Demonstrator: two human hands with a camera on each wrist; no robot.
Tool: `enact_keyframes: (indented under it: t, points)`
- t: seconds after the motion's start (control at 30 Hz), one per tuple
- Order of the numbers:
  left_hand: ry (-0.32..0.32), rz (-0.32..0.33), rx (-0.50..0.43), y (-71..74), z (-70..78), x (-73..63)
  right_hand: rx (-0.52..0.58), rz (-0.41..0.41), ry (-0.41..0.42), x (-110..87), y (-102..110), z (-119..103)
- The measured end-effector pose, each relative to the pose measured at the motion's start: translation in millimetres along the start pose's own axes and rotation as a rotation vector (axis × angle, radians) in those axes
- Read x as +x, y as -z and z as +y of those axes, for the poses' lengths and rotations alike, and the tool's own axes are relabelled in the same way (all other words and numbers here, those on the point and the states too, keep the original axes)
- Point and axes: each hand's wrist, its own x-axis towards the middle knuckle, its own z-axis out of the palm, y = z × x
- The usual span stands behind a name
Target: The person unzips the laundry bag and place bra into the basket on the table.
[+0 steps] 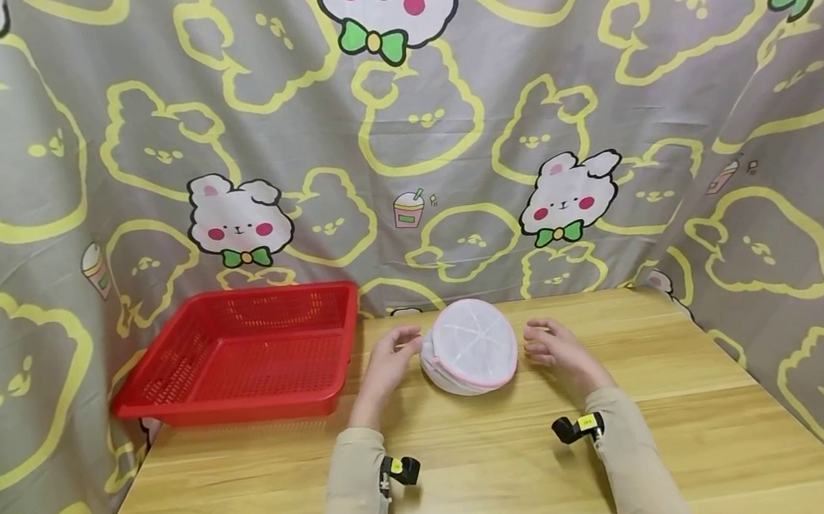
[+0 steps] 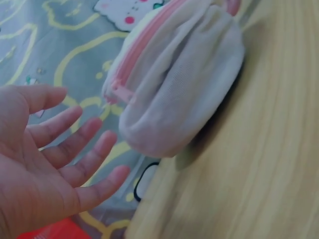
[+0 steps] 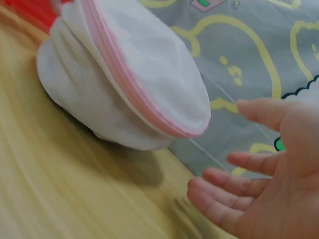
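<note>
A round white mesh laundry bag (image 1: 474, 344) with a pink zipper rim sits on the wooden table, its flat lid tilted toward the head camera. My left hand (image 1: 391, 361) is at its left side, fingers spread and apart from the cloth in the left wrist view. On the other side my right hand (image 1: 559, 350) faces it with fingers loosely bent and a gap between. The pink zipper pull (image 2: 122, 92) hangs at the bag's left side. Soft folds crease the bag's side wall (image 3: 94, 94). Neither hand holds anything.
A red plastic basket (image 1: 247, 408) with perforated walls stands at the table's back left, beyond my left hand. A grey curtain (image 1: 456, 244) with cartoon prints hangs behind the table (image 1: 494, 466) and along both sides. Each sleeve carries a small black wrist camera (image 1: 579, 427).
</note>
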Motion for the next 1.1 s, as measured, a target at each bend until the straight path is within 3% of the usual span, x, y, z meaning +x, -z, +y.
enact_keyframes:
  t: [0.17,0.33,0.57,0.77,1.1]
  points:
    - [-0.018,0.0,0.025,-9.4,5.6,-3.2,0.05,0.016,0.014,13.8,4.3,4.6]
    - [-0.031,-0.035,0.078,-14.3,6.7,-9.5,0.085,0.004,0.003,18.4,-5.4,10.3]
    - [-0.018,-0.072,0.202,-8.6,3.5,-15.9,0.136,0.041,0.042,18.8,-26.0,9.6]
    - [0.005,-0.128,0.314,-4.8,-0.1,-16.6,0.132,0.05,0.054,17.2,-30.9,10.2]
    - [-0.003,-0.148,0.324,-9.7,-6.5,-13.6,0.148,0.056,0.039,17.8,-34.6,12.1]
